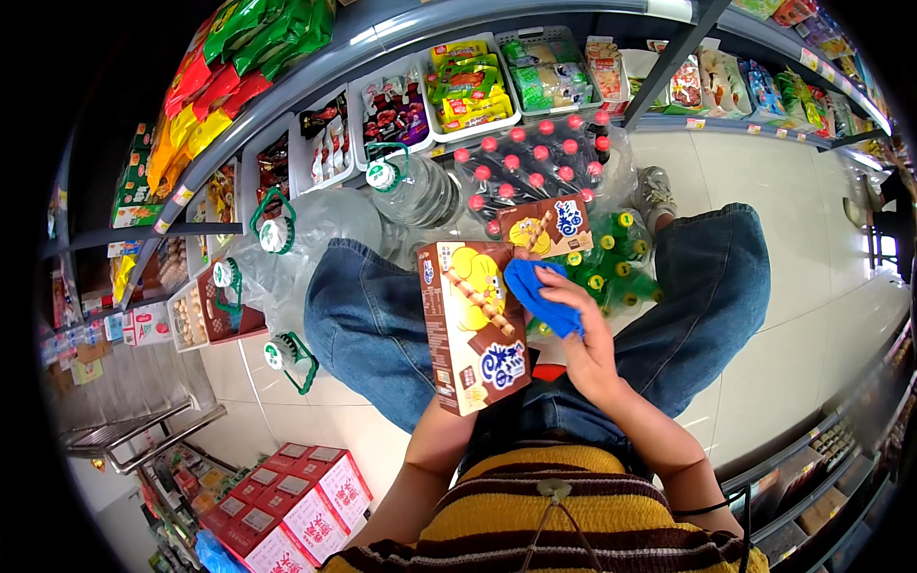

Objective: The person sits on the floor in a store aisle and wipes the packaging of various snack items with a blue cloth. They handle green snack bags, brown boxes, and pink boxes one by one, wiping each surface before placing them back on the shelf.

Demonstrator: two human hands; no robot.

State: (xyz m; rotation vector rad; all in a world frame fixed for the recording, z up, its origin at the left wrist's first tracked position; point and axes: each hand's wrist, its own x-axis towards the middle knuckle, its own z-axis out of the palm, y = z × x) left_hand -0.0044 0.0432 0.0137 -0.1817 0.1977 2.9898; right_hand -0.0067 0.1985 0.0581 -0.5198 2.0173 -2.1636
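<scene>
A brown and cream carton of wafer rolls (478, 322), printed with a yellow cartoon cat, is held up over my lap. My left hand (526, 253) grips it from behind; only some fingertips show at its upper right edge, and the rest is hidden by the carton. In my right hand (584, 336) is a bunched blue cloth (537, 290), pressed near the carton's right side. A second wafer-roll carton (548, 226) of the same design lies just beyond, on top of packed drink bottles.
Red-capped dark bottles (537, 165), green bottles (616, 258) and large water jugs (415, 186) crowd the floor before my knees. Snack bins (469, 89) line the low shelf beneath a metal shelf edge (401, 32). Stacked red cartons (286, 501) stand at lower left.
</scene>
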